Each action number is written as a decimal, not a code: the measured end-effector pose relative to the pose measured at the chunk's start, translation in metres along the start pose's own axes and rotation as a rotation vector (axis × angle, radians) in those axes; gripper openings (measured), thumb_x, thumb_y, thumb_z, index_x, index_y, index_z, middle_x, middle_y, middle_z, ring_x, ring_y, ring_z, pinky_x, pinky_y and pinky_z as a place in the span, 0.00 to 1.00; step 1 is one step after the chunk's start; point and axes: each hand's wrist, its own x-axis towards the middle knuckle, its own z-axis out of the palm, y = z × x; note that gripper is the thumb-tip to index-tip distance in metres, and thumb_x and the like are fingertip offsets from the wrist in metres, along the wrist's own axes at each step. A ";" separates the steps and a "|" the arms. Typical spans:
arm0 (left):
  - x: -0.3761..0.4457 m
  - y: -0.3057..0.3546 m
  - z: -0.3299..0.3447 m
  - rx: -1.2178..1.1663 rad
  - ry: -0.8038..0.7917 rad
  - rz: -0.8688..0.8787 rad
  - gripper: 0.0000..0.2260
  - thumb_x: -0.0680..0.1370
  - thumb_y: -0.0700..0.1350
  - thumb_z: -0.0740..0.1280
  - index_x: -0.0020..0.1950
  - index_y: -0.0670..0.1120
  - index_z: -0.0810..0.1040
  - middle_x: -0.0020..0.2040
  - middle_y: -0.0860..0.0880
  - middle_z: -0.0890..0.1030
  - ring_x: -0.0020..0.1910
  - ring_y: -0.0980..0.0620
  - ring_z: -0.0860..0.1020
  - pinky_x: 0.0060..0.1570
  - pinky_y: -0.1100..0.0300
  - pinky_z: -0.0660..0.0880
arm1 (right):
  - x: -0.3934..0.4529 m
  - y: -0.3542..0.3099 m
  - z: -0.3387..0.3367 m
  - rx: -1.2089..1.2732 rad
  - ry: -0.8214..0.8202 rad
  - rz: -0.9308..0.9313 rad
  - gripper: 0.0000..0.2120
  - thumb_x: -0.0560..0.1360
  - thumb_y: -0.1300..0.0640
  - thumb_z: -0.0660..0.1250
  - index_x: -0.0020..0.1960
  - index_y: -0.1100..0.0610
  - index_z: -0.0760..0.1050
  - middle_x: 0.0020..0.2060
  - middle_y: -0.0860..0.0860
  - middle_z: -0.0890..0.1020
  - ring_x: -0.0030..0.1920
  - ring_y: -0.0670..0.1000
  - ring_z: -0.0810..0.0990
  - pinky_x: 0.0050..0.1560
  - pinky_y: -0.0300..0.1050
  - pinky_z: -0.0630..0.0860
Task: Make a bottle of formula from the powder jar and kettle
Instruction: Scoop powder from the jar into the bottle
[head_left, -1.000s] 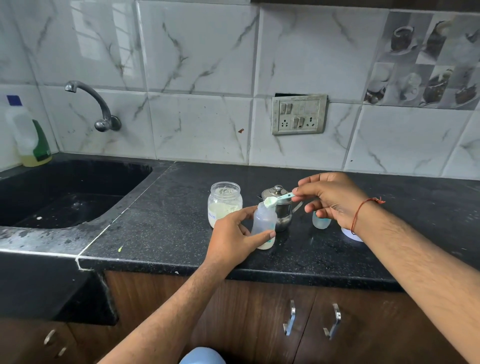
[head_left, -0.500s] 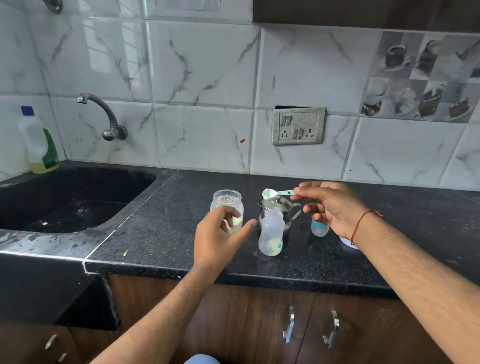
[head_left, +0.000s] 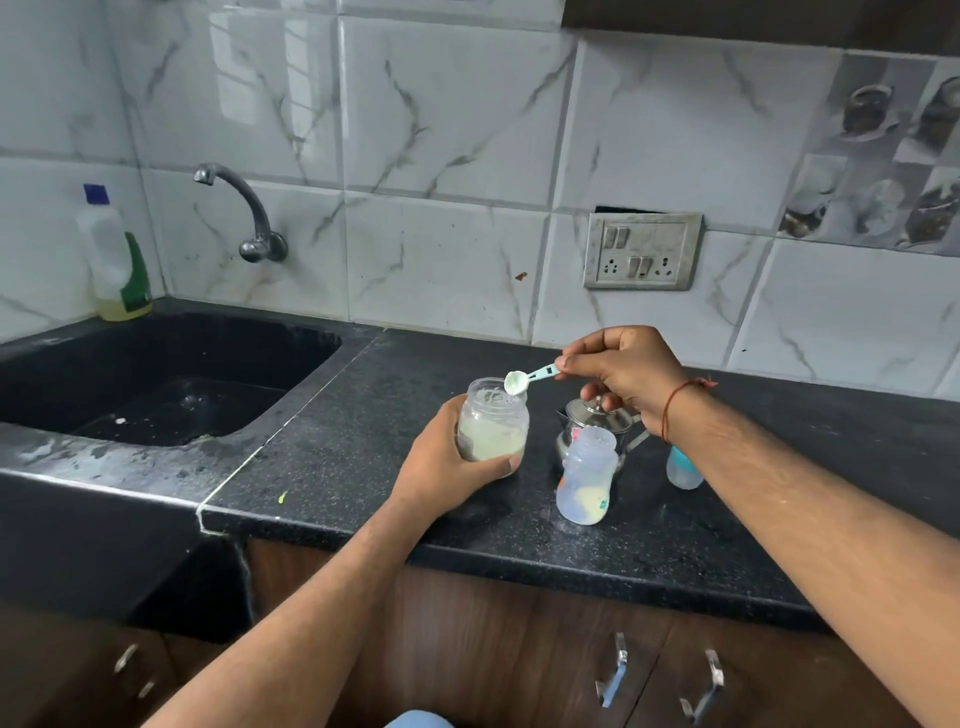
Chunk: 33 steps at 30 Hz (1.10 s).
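Head view: left hand (head_left: 441, 462) grips half-full powder jar (head_left: 492, 427); right hand (head_left: 623, 371) pinches scoop (head_left: 530, 378).

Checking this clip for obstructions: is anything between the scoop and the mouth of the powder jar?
Nothing visible. The scoop, pinched in the right hand, hovers at the open, lidless rim of the powder jar, which the left hand holds. The baby bottle and kettle stand off to the right.
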 end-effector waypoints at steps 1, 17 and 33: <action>0.001 -0.001 0.000 -0.003 -0.001 0.000 0.40 0.70 0.59 0.86 0.78 0.61 0.71 0.62 0.68 0.80 0.60 0.69 0.79 0.57 0.64 0.77 | 0.005 -0.001 0.006 -0.056 0.006 -0.021 0.07 0.72 0.61 0.81 0.47 0.60 0.84 0.40 0.56 0.90 0.26 0.50 0.79 0.23 0.38 0.68; 0.004 -0.001 -0.001 -0.019 -0.012 0.012 0.40 0.70 0.56 0.86 0.78 0.62 0.72 0.63 0.67 0.83 0.60 0.71 0.79 0.64 0.60 0.79 | 0.031 0.006 0.050 -0.589 -0.173 -0.266 0.07 0.75 0.54 0.78 0.53 0.49 0.89 0.44 0.42 0.88 0.48 0.38 0.83 0.43 0.30 0.72; -0.003 0.002 0.003 0.142 0.257 0.215 0.40 0.77 0.55 0.80 0.85 0.50 0.66 0.80 0.54 0.70 0.79 0.52 0.66 0.79 0.53 0.65 | -0.009 0.046 -0.062 -0.405 0.188 -0.238 0.05 0.79 0.54 0.73 0.54 0.48 0.86 0.46 0.42 0.87 0.48 0.45 0.85 0.53 0.38 0.80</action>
